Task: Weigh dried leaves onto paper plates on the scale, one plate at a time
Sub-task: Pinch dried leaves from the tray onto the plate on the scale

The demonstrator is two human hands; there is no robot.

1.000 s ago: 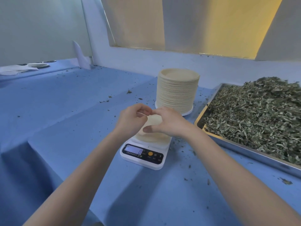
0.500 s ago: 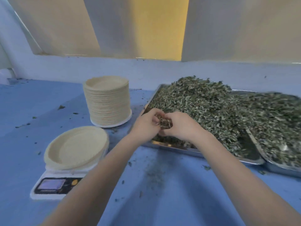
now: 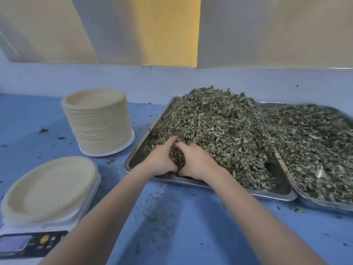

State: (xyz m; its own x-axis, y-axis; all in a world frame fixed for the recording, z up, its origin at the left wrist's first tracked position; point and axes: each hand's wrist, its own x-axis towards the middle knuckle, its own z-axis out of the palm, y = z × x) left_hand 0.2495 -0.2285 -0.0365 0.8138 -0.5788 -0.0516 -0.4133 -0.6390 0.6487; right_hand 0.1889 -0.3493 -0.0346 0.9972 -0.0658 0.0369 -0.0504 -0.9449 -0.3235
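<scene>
Both hands were seen sunk into the near left corner of a metal tray (image 3: 271, 195) heaped with dried leaves (image 3: 219, 129). The left hand (image 3: 162, 159) and the right hand (image 3: 194, 161) were set side by side, heels almost touching, and a dark clump of leaves was cupped between them, the fingers curled around it. The fingertips were partly buried in the pile, so the exact grip could not be told.

A second tray (image 3: 324, 204), also filled with leaves, was placed just to the right of the first, its edge overlapping it. A tall stack of paper plates (image 3: 97, 121) was stood on the blue tabletop (image 3: 181, 226) to the left of the trays, close to the wall. Nearer the person, at the lower left, a paper plate (image 3: 49, 188) was laid on a white scale (image 3: 57, 236), and no leaves were seen in it. The scale's display was lit, but its reading could not be made out. Crumbs of leaf were scattered over the tabletop between the scale and the trays.
</scene>
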